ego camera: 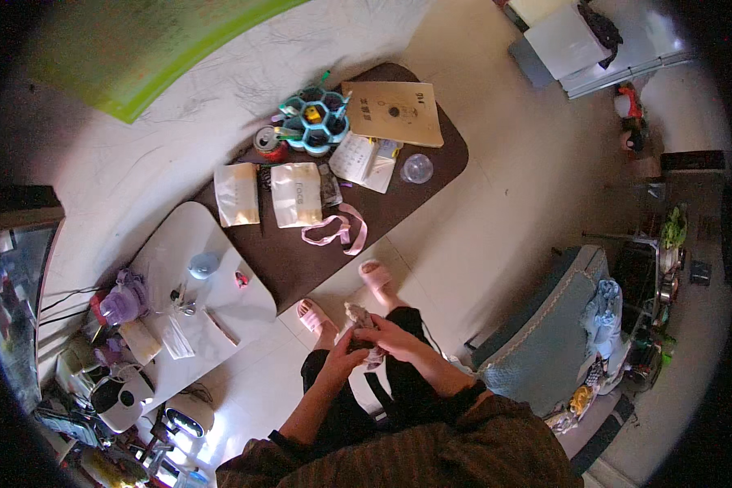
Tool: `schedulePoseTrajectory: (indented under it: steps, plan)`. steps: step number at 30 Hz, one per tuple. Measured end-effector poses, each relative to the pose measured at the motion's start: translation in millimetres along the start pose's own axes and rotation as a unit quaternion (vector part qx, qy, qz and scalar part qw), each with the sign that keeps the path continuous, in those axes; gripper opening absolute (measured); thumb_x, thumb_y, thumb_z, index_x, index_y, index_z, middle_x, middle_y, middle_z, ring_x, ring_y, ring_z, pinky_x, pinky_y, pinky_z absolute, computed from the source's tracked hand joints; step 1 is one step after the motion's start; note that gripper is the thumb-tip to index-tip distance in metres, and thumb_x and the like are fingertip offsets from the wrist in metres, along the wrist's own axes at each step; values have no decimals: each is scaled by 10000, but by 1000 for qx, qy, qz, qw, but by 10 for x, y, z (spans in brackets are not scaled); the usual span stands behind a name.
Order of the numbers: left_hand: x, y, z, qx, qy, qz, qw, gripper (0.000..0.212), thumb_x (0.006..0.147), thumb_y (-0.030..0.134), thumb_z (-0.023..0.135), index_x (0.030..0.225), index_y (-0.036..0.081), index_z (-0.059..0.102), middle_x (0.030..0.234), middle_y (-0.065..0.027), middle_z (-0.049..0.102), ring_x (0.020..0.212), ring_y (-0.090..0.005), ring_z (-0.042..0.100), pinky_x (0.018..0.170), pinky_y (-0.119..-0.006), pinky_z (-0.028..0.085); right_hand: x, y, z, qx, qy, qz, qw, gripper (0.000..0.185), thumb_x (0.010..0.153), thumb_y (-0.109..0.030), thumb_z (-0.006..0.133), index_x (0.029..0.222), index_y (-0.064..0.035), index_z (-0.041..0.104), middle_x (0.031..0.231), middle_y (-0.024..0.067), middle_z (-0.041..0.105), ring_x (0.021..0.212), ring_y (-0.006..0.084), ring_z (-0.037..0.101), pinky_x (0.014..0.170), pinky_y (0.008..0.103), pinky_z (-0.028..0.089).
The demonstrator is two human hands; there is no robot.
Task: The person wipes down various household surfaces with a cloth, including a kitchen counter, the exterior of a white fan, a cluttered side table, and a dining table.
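A small bundle of light patterned cloth (358, 314) is held between my two hands above my lap. My left hand (349, 357) grips its lower left side, and my right hand (385, 337) closes on it from the right. Part of the bundle sticks out above the fingers and part hangs below them; the fingers hide its middle. Beyond my hands are my feet in pink slippers (375, 274). A pink strap (354, 229) lies at the near edge of the dark brown table (299, 268).
Tissue packs (296, 195), a can (269, 143), a blue honeycomb pen holder (317, 122) and a notebook (396, 116) stand or lie on the brown table. At left is a white marble-look table (244, 311); at right, a grey-blue padded seat (537, 329).
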State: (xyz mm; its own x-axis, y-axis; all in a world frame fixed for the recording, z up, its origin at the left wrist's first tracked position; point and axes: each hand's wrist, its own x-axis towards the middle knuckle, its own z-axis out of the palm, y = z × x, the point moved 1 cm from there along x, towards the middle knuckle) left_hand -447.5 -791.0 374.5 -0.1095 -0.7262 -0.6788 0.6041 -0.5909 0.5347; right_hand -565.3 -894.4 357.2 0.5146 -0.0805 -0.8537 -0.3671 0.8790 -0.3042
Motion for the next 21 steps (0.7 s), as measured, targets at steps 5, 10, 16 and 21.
schedulePoseTrajectory:
  steps: [5, 10, 16, 21]
  plan:
    - [618, -197, 315, 108, 100, -16, 989, 625, 817, 186, 629, 1375, 84, 367, 1154, -114, 567, 943, -195, 587, 781, -345, 488, 78, -292, -1014, 5, 37, -52, 998, 329, 774, -45, 634, 1094, -13, 564, 957, 69, 628, 830, 155, 617, 685, 286, 513]
    - [1477, -530, 80, 288, 320, -20, 902, 571, 814, 404, 609, 1269, 77, 500, 1012, -128, 617, 839, -206, 610, 756, -337, 488, 190, -1748, -2051, -69, 263, -232, 934, 206, 829, -188, 582, 999, -70, 595, 890, 16, 625, 734, 120, 592, 573, 274, 499]
    - [2242, 42, 26, 67, 365, -108, 922, 475, 797, 478, 623, 1008, 53, 613, 681, -35, 601, 503, -121, 549, 427, -262, 444, 1010, -2683, -3030, -568, 510, -329, 556, 389, 837, -201, 589, 1176, -28, 508, 1089, 207, 530, 923, 303, 523, 787, 411, 443]
    - [2396, 301, -195, -52, 392, -50, 917, 290, 839, 335, 603, 851, 46, 587, 616, -45, 569, 471, -128, 565, 402, -256, 463, 1388, -1746, -2157, -542, 498, -383, 558, 449, 852, -105, 539, 1288, -55, 446, 1250, 259, 409, 1077, 404, 434, 911, 481, 375]
